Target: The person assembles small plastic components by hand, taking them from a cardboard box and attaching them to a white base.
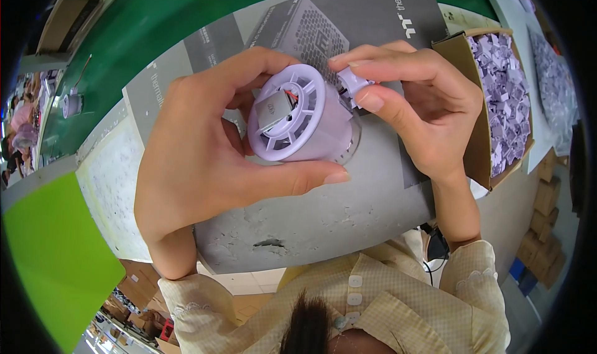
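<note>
Here, a green surface [186, 21] is spreading past the far edge of a grey printed sheet [373, 195], whose worn near edge is curving just before your shirt [388, 285], giving your hands room on that side. On the right, an open cardboard box [477, 152] is holding a heap of small lilac pieces [507, 99]. Your left hand [186, 142] is grasping a tilted lilac housing [323, 130] over the sheet; inside its slotted rim, a silver block [273, 111] is sitting beside red wires [291, 97]. Your right hand [435, 99] is pinching a small lilac part [352, 80] right beside the housing.
</note>
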`<act>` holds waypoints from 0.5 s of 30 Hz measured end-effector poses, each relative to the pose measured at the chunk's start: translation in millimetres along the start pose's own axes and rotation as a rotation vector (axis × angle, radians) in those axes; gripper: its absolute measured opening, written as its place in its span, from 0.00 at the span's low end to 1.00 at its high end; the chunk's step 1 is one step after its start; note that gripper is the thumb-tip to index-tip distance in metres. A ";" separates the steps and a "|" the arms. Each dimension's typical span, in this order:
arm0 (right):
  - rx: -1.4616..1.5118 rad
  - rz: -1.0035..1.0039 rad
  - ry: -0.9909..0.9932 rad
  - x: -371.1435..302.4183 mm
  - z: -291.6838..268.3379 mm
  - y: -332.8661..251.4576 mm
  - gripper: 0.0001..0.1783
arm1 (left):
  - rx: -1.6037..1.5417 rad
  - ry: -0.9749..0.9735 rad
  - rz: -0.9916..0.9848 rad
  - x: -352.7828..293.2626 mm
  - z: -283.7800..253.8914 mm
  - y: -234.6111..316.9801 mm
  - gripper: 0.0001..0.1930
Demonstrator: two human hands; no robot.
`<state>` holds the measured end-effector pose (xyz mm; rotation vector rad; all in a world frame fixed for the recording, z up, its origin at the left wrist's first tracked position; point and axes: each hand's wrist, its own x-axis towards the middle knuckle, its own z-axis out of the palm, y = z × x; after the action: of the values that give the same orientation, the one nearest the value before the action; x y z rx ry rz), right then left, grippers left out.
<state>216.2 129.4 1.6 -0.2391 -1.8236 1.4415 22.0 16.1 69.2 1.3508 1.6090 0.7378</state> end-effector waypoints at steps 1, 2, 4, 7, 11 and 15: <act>0.002 0.000 0.001 -0.1 0.8 -0.8 0.12 | 0.001 0.000 -0.001 -0.4 -0.2 1.6 0.36; -0.006 -0.008 0.003 -0.6 0.8 -1.4 0.12 | -0.008 0.001 -0.044 0.5 -0.1 4.2 0.36; -0.016 -0.014 0.008 -1.6 -0.2 -1.8 0.12 | -0.018 -0.002 -0.085 2.8 0.2 8.9 0.37; -0.035 -0.042 0.024 -3.2 -1.2 0.6 0.12 | -0.018 -0.014 -0.148 4.4 0.9 10.6 0.37; -0.015 -0.086 0.031 -2.3 0.9 -1.6 0.12 | 0.006 -0.026 -0.046 -1.6 -0.1 12.2 0.38; -0.116 -0.144 0.000 -0.2 -3.7 -5.8 0.13 | 0.000 0.008 -0.083 -0.5 0.4 11.6 0.39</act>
<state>220.6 130.1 6.8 -0.1618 -1.8869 1.2387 27.6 18.3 79.2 1.2745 1.6609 0.6949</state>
